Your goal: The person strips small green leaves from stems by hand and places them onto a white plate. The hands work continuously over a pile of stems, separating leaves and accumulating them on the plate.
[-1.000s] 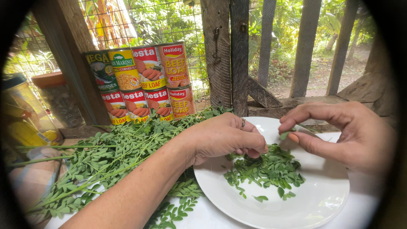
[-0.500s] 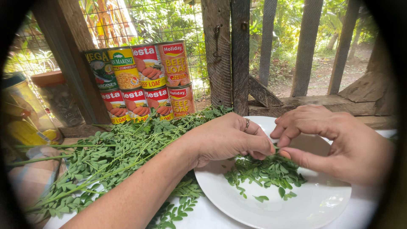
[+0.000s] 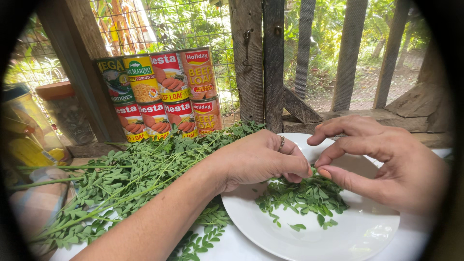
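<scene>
Left hand (image 3: 263,157) and right hand (image 3: 382,162): both are hovering over the white plate (image 3: 348,237), fingertips pinched together just above the pile of stripped green leaves (image 3: 304,195) lying on it. Leafy stalks (image 3: 130,179) are lying on the table left of the plate; stacked food cans (image 3: 162,92) are standing behind them against the wire fence.

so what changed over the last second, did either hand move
The right hand swung in from the plate's right edge to meet the left hand over the pile of picked leaves, fingertips now nearly touching. The left hand, leafy stalks and stacked cans stayed put.
</scene>
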